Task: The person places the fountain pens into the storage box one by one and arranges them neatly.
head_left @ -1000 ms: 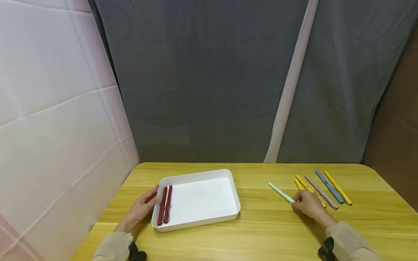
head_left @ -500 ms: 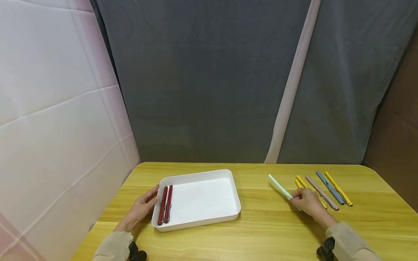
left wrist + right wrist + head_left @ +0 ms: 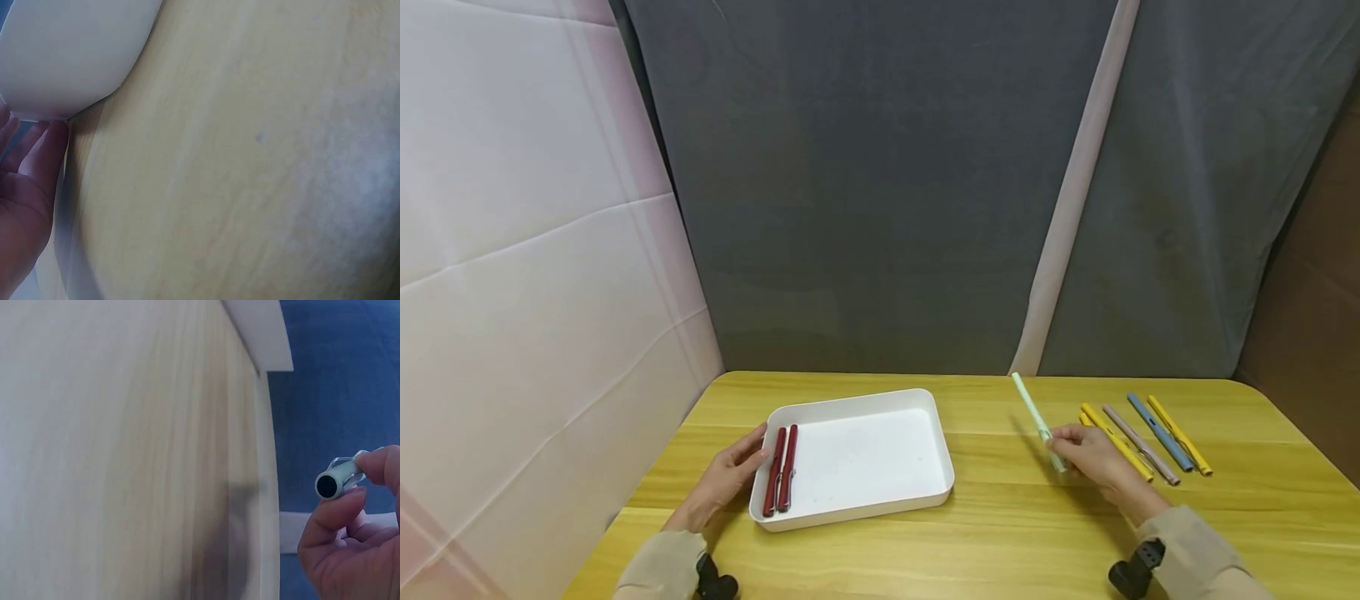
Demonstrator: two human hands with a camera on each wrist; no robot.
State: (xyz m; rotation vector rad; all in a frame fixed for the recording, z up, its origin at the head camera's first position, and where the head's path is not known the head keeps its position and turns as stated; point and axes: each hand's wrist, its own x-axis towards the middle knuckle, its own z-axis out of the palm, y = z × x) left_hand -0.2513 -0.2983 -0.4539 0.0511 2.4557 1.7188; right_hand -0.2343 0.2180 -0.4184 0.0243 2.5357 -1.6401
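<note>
My right hand (image 3: 1093,454) pinches a pale green pen (image 3: 1033,412) near its clip end, tilted up over the table. In the right wrist view, the dark round end of this pen (image 3: 328,486) and its wire clip show between thumb and fingers. My left hand (image 3: 726,475) rests against the left wall of a shallow white tray (image 3: 857,510), fingers fairly straight. The left wrist view has the fingers (image 3: 47,153) of that hand right at the tray wall (image 3: 69,56). Two dark red pens (image 3: 787,471) lie side by side along the tray's left end.
Right of the raised pen, several pens lie slanted on the wooden table (image 3: 1000,550): yellow pens (image 3: 1180,433), a blue pen (image 3: 1159,431) and a dusty pink pen (image 3: 1138,442). A grey curtain (image 3: 865,183) hangs behind the table, a pale cloth (image 3: 535,250) at left.
The right hand has lifted the pale green pen off the table and moved it a little left, its far end tipping upward. The left hand and tray stay put.
</note>
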